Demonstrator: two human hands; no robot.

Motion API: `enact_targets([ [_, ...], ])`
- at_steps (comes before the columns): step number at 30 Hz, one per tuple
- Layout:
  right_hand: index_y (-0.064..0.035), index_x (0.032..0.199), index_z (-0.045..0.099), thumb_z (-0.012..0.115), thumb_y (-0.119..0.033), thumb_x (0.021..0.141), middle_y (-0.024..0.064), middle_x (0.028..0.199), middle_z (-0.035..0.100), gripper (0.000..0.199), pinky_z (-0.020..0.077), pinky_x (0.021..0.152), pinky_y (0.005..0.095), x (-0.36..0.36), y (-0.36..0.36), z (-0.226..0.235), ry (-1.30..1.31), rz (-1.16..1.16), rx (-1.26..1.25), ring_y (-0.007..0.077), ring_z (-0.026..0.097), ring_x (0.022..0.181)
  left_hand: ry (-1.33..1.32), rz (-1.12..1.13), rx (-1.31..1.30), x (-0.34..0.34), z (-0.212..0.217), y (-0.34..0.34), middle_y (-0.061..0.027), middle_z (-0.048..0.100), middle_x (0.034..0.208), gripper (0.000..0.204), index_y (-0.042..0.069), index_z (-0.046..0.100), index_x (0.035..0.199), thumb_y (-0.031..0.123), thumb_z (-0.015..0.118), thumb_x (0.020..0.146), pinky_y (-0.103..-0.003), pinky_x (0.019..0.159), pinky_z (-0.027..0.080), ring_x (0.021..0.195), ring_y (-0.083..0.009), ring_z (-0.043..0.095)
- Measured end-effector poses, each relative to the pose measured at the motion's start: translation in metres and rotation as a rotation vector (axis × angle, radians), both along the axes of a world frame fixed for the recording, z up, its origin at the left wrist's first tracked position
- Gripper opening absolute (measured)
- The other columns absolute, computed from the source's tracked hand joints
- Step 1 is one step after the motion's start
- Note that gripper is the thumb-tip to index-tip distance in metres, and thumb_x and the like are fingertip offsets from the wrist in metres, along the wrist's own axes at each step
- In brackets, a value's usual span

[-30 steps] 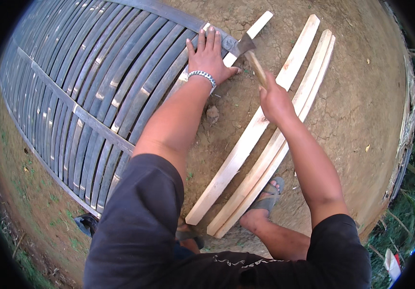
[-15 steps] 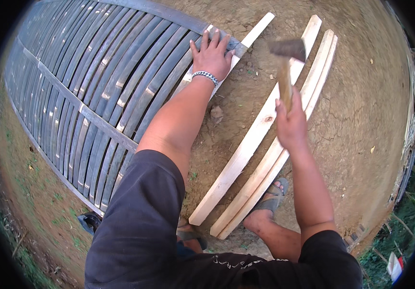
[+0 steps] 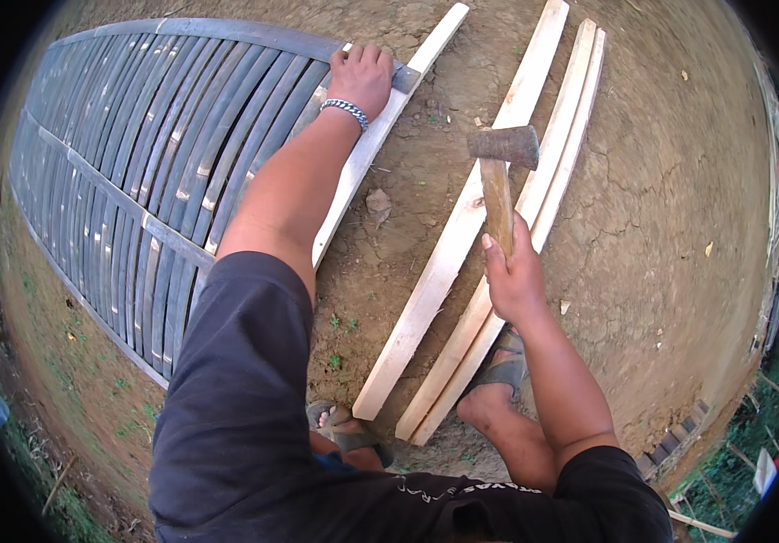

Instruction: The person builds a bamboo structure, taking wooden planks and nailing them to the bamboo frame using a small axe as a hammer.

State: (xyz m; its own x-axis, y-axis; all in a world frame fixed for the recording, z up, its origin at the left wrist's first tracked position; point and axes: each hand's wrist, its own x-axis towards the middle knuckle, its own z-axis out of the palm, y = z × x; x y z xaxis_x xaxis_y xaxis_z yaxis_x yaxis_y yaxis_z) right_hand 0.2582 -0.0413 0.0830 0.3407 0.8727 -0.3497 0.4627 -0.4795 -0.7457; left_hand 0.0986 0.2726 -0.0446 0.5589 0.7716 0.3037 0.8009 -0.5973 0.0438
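Observation:
My right hand (image 3: 518, 282) is wrapped round the wooden handle of a hammer (image 3: 501, 149) with a dark, blocky metal head. The hammer is held above the pale lumber lengths on the ground. My left hand (image 3: 361, 83) has its fingers curled over the corner of a large slatted bamboo panel (image 3: 152, 220), dark grey with lighter joints. A pale wooden strip (image 3: 364, 149) runs along the panel's right edge, sticking out past the far corner. My left wrist wears a chain bracelet.
One pale beam (image 3: 426, 312) lies lengthwise on the cracked dirt, with two more pale lengths (image 3: 466, 357) side by side to its right. My sandalled feet (image 3: 501, 376) stand at their near ends. A dry leaf (image 3: 378, 204) lies on the soil; greenery borders the lower right.
My left hand has gone from lying spread on the panel's corner to curling its fingers over it. The hammer has come down and left, its head turned. The whole view has shifted slightly.

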Motion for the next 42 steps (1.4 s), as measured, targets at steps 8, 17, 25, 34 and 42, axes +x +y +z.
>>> enact_targets([
  [8, 0.003, 0.146, 0.039, 0.055, -0.024, 0.103, 0.022, 0.111, 0.068, 0.053, 0.052, 0.09, 0.0418, 0.013, -0.011, -0.017, 0.114, -0.096, -0.027, 0.0333, 0.068, 0.102, -0.484, 0.186, -0.473, 0.002, 0.03, -0.006, -0.0155, 0.07, 0.107, 0.018, -0.002, 0.061, 0.112, 0.01, 0.057, 0.098, -0.038, 0.074, 0.057, 0.089, -0.0278, 0.071],
  [17, 0.0001, 0.15, 0.035, 0.055, -0.025, 0.105, 0.0079, 0.095, 0.065, 0.054, 0.0515, 0.067, 0.0311, 0.013, -0.014, -0.019, 0.312, -0.16, -0.082, 0.0131, 0.06, 0.076, -1.428, 0.335, -1.248, 0.0, 0.014, -0.008, -0.0085, 0.073, 0.096, 0.032, -0.007, 0.06, 0.126, 0.01, 0.065, 0.099, -0.025, 0.071, 0.056, 0.081, -0.0132, 0.069],
  [25, -0.0021, 0.149, 0.038, 0.055, -0.021, 0.105, 0.0052, 0.087, 0.062, 0.051, 0.05, 0.067, 0.0314, 0.005, -0.014, -0.021, 0.376, -0.165, -0.073, 0.013, 0.058, 0.072, -0.794, 0.351, -0.622, 0.01, 0.008, -0.019, -0.0106, 0.075, 0.096, 0.03, 0.002, 0.077, 0.1, 0.029, 0.078, 0.087, -0.036, 0.079, 0.055, 0.086, -0.0222, 0.071],
  [34, -0.0021, 0.149, 0.039, 0.055, -0.022, 0.104, 0.0166, 0.103, 0.067, 0.052, 0.0511, 0.086, 0.0392, 0.003, -0.021, -0.027, 0.297, -0.096, -0.07, 0.0254, 0.066, 0.093, -0.71, 0.39, -0.445, 0.019, 0.0, -0.028, -0.013, 0.074, 0.098, 0.032, 0.006, 0.079, 0.095, 0.035, 0.079, 0.084, -0.039, 0.081, 0.054, 0.089, -0.0305, 0.07],
  [42, -0.0016, 0.149, 0.039, 0.055, -0.023, 0.103, 0.0214, 0.11, 0.067, 0.053, 0.0506, 0.09, 0.0417, 0.002, -0.024, -0.032, 0.246, -0.073, -0.064, 0.0323, 0.068, 0.102, -0.72, 0.332, -0.294, 0.019, -0.004, -0.034, -0.0126, 0.07, 0.091, 0.025, 0.005, 0.078, 0.092, 0.029, 0.08, 0.083, -0.039, 0.076, 0.054, 0.082, -0.0312, 0.068],
])
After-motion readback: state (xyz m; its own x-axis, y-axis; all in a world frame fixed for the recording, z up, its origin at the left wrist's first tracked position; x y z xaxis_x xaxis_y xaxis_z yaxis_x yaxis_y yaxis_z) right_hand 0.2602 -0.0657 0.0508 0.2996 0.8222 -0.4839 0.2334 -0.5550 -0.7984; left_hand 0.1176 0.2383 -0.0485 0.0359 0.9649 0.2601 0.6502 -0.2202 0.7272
